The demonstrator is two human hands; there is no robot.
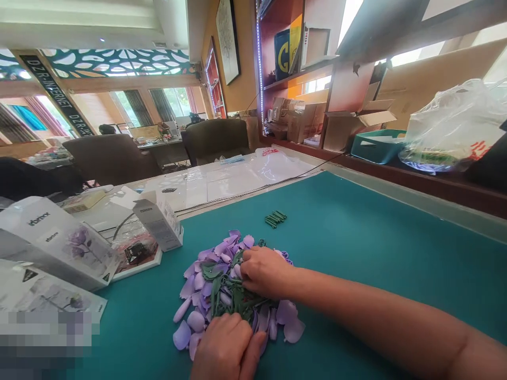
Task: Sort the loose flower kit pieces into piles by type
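Purple petals (199, 281) and green pieces (237, 298), mixed in one loose heap, lie on the teal-covered worktop (396, 274), between and around the person's two hands. Right hand (263, 272): at the heap's far right side, fingers bent down among the pieces; fingertips hidden, so from where I stand I cannot tell whether they are clamped on anything. Left hand (227, 345): at the near edge, back upward, fingers curled against the heap, thumb pointing to the right; its grip cannot be told either. Most petals lie to the left of the right hand and beyond the left; a few rest at the near right, below the right wrist. Noted beyond the right hand, apart from the heap: a small row of green sticks (276, 218). Noted at left: white boxes (89, 250) printed with purple flowers.
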